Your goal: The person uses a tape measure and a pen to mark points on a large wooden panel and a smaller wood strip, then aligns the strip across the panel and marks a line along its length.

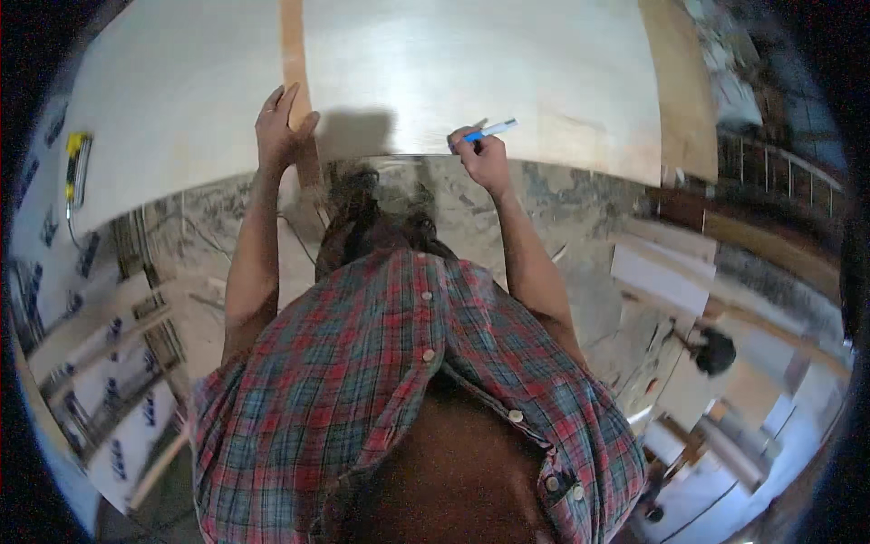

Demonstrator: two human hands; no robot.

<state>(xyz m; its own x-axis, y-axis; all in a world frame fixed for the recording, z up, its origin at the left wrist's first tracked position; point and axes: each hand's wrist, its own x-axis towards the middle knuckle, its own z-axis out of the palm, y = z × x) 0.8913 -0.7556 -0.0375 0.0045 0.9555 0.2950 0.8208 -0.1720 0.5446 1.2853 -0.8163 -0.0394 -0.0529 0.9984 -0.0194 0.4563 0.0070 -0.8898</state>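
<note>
My left hand (283,130) grips a long, light-brown wooden strip (292,41) near the close edge of a large white sheet (181,100). Its fingers lie on the left of the strip and the thumb on the right. The strip runs away from me across the sheet, and its near end sticks out past the edge. A blue and white pen (494,131) is in my right hand (483,161), held at the sheet's near edge, with one end sticking up to the right. Where its other end touches is hidden by the fingers.
A yellow and black hand tool (75,172) lies at the sheet's left end. A brown band (684,100) borders the sheet on the right. Boards (662,272) and a dark round object (713,352) lie lower right; white panels (136,444) stand lower left.
</note>
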